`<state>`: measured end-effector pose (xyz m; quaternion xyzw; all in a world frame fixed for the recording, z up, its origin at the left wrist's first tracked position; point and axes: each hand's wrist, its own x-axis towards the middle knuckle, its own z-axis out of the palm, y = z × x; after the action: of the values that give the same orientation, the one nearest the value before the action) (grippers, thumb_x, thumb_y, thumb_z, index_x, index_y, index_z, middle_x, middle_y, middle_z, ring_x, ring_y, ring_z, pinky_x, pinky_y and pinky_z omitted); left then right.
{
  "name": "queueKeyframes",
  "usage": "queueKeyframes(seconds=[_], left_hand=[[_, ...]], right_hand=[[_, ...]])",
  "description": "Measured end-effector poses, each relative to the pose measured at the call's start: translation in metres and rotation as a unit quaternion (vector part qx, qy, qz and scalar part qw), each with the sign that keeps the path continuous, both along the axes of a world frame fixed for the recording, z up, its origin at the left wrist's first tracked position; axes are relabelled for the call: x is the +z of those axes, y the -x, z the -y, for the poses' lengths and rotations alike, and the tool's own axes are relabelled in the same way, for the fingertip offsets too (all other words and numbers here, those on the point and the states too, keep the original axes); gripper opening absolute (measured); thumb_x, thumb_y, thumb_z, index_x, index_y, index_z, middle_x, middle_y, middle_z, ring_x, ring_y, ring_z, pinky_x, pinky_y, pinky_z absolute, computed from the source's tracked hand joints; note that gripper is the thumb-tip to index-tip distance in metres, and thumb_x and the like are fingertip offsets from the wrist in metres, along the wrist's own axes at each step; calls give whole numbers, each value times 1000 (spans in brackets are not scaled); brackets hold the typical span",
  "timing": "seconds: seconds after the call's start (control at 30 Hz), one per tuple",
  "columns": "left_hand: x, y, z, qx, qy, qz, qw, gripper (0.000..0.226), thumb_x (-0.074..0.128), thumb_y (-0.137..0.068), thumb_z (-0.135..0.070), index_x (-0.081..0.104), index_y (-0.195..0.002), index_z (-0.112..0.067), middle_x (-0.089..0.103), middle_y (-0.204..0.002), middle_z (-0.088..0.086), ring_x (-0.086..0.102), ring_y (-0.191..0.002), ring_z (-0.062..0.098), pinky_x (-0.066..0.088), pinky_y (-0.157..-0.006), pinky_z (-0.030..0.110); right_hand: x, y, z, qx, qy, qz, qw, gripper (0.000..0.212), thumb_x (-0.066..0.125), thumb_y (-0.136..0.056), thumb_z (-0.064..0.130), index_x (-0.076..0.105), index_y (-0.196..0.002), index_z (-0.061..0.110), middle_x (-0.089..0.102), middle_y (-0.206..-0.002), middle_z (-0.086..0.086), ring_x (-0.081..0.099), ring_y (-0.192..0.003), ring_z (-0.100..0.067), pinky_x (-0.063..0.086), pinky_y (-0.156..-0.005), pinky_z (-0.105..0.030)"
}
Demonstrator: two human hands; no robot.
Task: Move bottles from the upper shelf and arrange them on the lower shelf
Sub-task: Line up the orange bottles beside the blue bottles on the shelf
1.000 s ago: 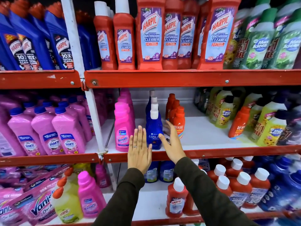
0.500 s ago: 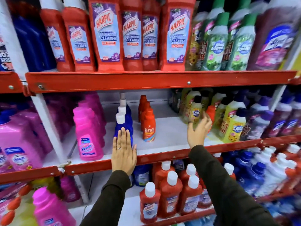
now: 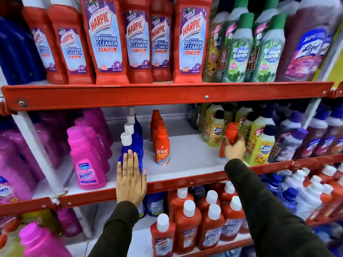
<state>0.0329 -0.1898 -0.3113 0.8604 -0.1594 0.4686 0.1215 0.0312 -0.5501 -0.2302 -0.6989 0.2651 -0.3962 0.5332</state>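
Observation:
My right hand (image 3: 234, 148) is closed around a small orange Revive bottle (image 3: 231, 132) at the right of the middle shelf (image 3: 185, 164), beside yellow-green Max Kleen bottles (image 3: 261, 145). My left hand (image 3: 130, 179) lies flat, fingers together, against the front blue bottle with a white cap (image 3: 130, 145) and over the shelf's red front edge. A row of orange Revive bottles (image 3: 161, 147) stands just right of the blue row. On the lower shelf stand red Harpic bottles with white caps (image 3: 187, 225).
Tall red Harpic Bathroom Cleaner bottles (image 3: 105, 39) fill the top shelf, with green-capped Max Kleen (image 3: 239, 51) to their right. Pink Vanish bottles (image 3: 85, 160) stand left of the blue row. Purple bottles (image 3: 315, 136) crowd the right end. A white upright post (image 3: 37, 154) divides the bays.
The view has swung right. My right hand left the blue bottle, reached right along the middle shelf and closed on the lone orange bottle. My left hand stayed at the blue bottle.

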Motion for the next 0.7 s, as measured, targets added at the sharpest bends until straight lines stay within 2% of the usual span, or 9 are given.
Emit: queueKeyframes(seconds=[0.1, 0.33, 0.47, 0.53, 0.6, 0.7], left_hand=[[-1, 0, 0, 6, 0, 7, 1000, 75, 28, -102, -30, -7, -163, -5, -20, -172, 11, -14, -161, 23, -8, -131, 42], [1, 3, 0, 2, -1, 9, 1000, 77, 31, -101, -28, -8, -163, -4, -22, -172, 11, -15, -161, 23, -8, -131, 42], [4, 5, 0, 5, -2, 5, 1000, 78, 32, -101, -28, -9, -163, -5, -23, -172, 11, -17, -160, 22, -9, -131, 41], [5, 6, 0, 5, -4, 1, 1000, 79, 32, -101, -28, -10, -162, -5, -23, -172, 10, -17, -160, 22, -10, -131, 40], [5, 6, 0, 7, -6, -3, 1000, 78, 33, -101, -28, -8, -163, -4, -24, -171, 10, -18, -160, 22, -10, -131, 40], [5, 6, 0, 16, -13, -11, 1000, 73, 32, -100, -28, 1, -161, 0, -25, -171, 10, -19, -160, 22, -11, -131, 39]], right_hand=[[3, 10, -14, 3, -21, 27, 999, 60, 82, -81, 29, 56, -131, 9, 68, -124, -14, 65, -110, -27, 45, -101, -35], [18, 30, -79, 69, 19, 63, 995, 63, 90, -67, 42, 67, -120, 17, 71, -100, 4, 68, -89, -11, 51, -81, -23], [17, 36, -122, 120, 51, 59, 990, 63, 90, -64, 47, 68, -115, 19, 73, -104, 3, 69, -94, -12, 53, -83, -23], [14, 38, -141, 145, 63, 52, 986, 59, 90, -62, 48, 68, -111, 24, 72, -97, 12, 69, -91, -1, 53, -82, -21], [9, 38, -158, 166, 72, 47, 982, 55, 90, -61, 51, 66, -106, 32, 67, -92, 24, 65, -91, 10, 50, -78, -12], [5, 37, -178, 179, 79, 36, 980, 56, 90, -59, 56, 62, -104, 38, 68, -94, 22, 68, -91, 3, 52, -78, -15]])
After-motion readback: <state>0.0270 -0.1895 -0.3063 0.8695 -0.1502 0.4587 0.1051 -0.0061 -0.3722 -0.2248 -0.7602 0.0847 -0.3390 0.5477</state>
